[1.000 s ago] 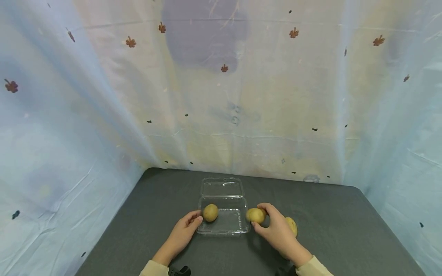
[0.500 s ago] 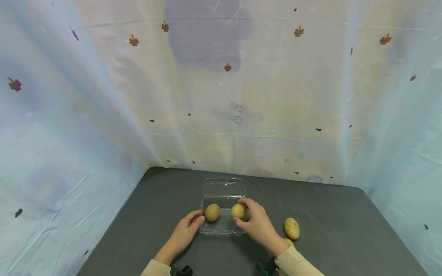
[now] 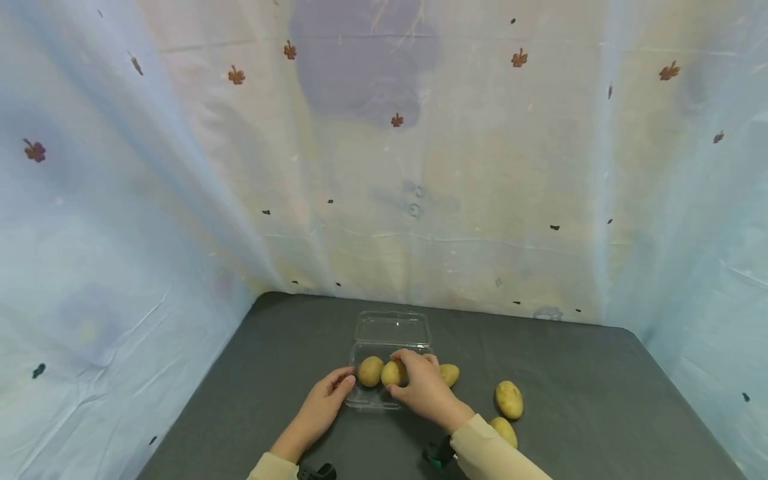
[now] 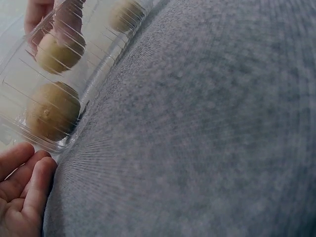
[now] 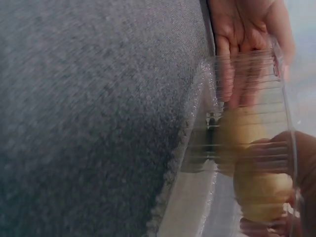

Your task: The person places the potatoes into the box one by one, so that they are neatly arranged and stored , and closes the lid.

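Your left hand (image 3: 321, 408), fingers relaxed and gripping nothing, rests at the left end of the clear box (image 3: 367, 403), seemingly touching it. Just inside that end sits the inner potato (image 3: 370, 371). Immediately right of it, also within the box, your right hand (image 3: 423, 387) pinches the held potato (image 3: 391, 374), so its neighbour bars it leftward; your fingers hide its long axis. The open lid (image 3: 393, 328) spreads beyond the box, obstructing neither hand. Past the right wall lies the outer potato (image 3: 449, 375), nearer your right hand. Farther right on the desk (image 3: 576, 400), the far potato (image 3: 509, 400) points mostly away from you; the near potato (image 3: 505, 431) lies by your right sleeve (image 3: 487, 452).
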Tool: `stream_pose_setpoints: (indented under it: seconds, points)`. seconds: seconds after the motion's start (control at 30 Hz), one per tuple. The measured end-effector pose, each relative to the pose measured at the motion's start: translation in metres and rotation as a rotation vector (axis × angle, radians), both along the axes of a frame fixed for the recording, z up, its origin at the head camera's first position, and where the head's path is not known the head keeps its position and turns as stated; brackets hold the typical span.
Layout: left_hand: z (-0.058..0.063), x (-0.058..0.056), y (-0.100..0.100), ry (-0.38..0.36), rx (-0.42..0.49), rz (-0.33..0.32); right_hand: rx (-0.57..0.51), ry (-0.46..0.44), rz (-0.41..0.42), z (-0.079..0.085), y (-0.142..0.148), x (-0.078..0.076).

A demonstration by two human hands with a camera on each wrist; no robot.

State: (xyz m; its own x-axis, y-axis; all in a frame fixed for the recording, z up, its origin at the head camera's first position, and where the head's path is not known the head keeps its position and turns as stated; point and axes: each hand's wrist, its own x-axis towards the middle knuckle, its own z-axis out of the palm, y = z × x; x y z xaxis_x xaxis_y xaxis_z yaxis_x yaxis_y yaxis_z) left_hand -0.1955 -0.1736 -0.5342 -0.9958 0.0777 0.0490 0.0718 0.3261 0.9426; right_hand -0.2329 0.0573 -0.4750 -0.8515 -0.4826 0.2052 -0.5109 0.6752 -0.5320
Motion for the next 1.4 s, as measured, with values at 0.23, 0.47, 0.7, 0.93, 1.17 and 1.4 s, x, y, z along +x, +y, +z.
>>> stream_pose_setpoints:
  seconds: [0.23,0.47,0.7,0.93,1.17,1.4]
  points:
    - [-0.001,0.000,0.002,-0.004,0.015,-0.002,0.092,0.007,-0.003,-0.001,-0.007,-0.003]
    - [0.002,0.002,0.008,-0.012,0.026,-0.034,0.180,-0.019,-0.012,-0.003,-0.003,-0.004]
    - [0.000,0.000,0.010,-0.016,0.014,-0.040,0.177,-0.028,-0.020,-0.001,0.001,-0.002]
    - [-0.002,0.000,0.007,-0.017,0.019,-0.026,0.011,-0.006,-0.026,0.013,0.018,0.005]
    - [-0.001,-0.002,0.002,-0.022,0.000,-0.005,-0.105,0.056,-0.067,0.021,0.056,0.010]
    - [0.002,0.000,0.003,-0.024,-0.007,0.027,-0.101,0.042,-0.138,0.009,0.090,0.010]
